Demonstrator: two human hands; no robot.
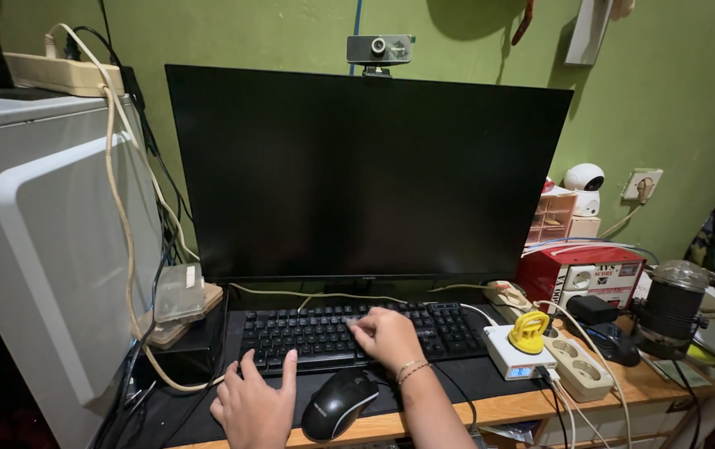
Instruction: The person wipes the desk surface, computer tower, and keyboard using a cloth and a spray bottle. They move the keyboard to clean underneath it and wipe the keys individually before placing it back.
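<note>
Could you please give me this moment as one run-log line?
left hand: flat on mat, beside keyboard | right hand: on keyboard keys | mouse: between the hands, untouched | monitor: dark

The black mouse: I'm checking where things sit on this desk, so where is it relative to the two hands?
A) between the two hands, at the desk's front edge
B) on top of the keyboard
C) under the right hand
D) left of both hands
A: the black mouse lies untouched between the left hand on the mat and the right hand, which rests on the keyboard.
</note>
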